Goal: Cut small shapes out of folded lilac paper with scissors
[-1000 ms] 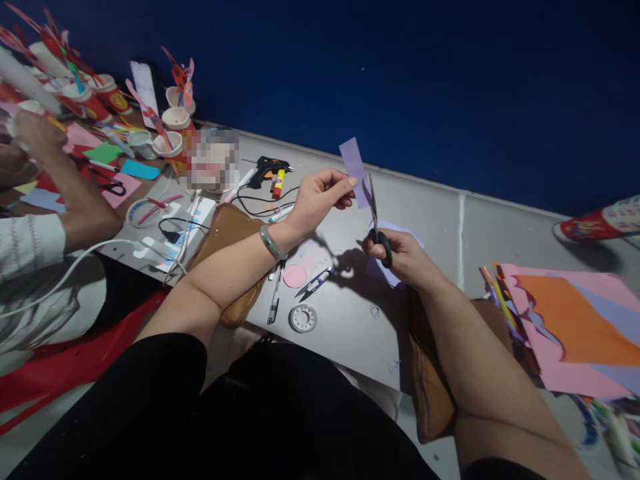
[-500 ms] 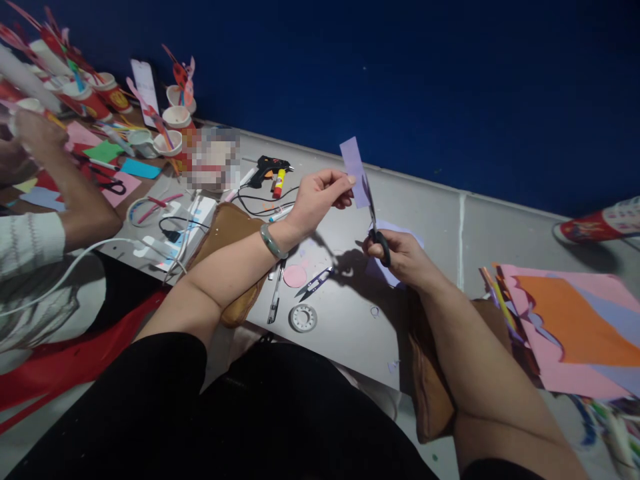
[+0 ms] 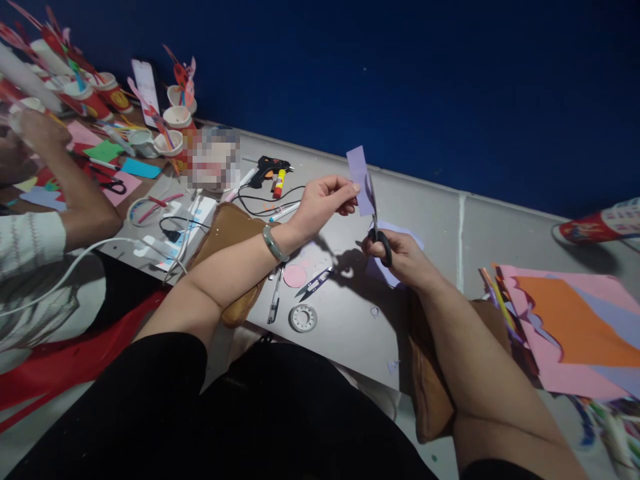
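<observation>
My left hand (image 3: 327,202) pinches a strip of purple paper (image 3: 357,175) between thumb and fingers, holding it up above the table. Black-handled scissors (image 3: 383,247) are gripped in my right hand (image 3: 403,257), their blades pointing upward along the strip's right edge. Whether the blades touch the paper I cannot tell. Below my right hand a larger purple sheet (image 3: 400,230) lies partly hidden on the table. Between my forearms rest thread snips (image 3: 314,285), a pink paper circle (image 3: 295,276), a white tape roll (image 3: 303,319) and a pen (image 3: 275,301).
A black glue gun (image 3: 267,171) and a glue stick (image 3: 279,183) lie beyond my left hand. Colored paper sheets (image 3: 575,320) are stacked at right, near a lying paper cup (image 3: 585,231). On the left, a co-worker's arm (image 3: 83,187) is beside several cups (image 3: 177,119) and a power strip (image 3: 183,227).
My left hand and the purple strip have shifted slightly right and down, toward the scissors. My right hand stays almost in place. The co-worker's hand at left has moved a little.
</observation>
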A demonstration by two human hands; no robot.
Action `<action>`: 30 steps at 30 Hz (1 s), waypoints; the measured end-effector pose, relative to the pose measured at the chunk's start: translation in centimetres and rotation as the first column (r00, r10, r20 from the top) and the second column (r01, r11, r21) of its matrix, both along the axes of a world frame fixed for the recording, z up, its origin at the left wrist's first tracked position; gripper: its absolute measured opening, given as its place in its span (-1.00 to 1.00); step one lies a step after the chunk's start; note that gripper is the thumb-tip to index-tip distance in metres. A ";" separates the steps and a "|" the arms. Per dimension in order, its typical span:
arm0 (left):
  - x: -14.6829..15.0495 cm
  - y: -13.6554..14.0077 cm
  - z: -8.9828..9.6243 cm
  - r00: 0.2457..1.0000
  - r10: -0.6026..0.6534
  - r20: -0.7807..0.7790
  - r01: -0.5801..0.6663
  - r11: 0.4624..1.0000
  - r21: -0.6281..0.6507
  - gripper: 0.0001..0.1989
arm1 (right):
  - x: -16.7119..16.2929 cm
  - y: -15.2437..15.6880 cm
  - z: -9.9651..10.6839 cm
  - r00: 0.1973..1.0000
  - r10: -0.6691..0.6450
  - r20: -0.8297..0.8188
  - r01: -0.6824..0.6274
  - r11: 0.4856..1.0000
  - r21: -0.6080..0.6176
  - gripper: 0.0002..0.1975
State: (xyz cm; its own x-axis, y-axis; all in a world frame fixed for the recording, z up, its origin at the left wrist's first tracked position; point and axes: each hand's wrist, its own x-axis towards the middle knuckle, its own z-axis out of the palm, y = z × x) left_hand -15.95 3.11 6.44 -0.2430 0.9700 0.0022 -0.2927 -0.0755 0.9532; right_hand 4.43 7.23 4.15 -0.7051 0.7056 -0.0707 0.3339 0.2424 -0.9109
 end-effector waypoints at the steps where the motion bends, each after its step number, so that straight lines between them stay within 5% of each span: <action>1: 0.1 -0.1 0.0 1.000 -0.004 -0.002 0.004 1.000 -0.005 -0.72 | 0.0 0.0 0.0 1.000 0.002 0.000 -0.002 1.000 0.005 -0.52; 30: 0.3 -0.3 -0.2 0.998 -0.054 0.026 0.054 0.999 0.002 -0.71 | -0.1 0.0 -0.2 0.999 -0.028 -0.017 0.028 1.000 0.004 -0.52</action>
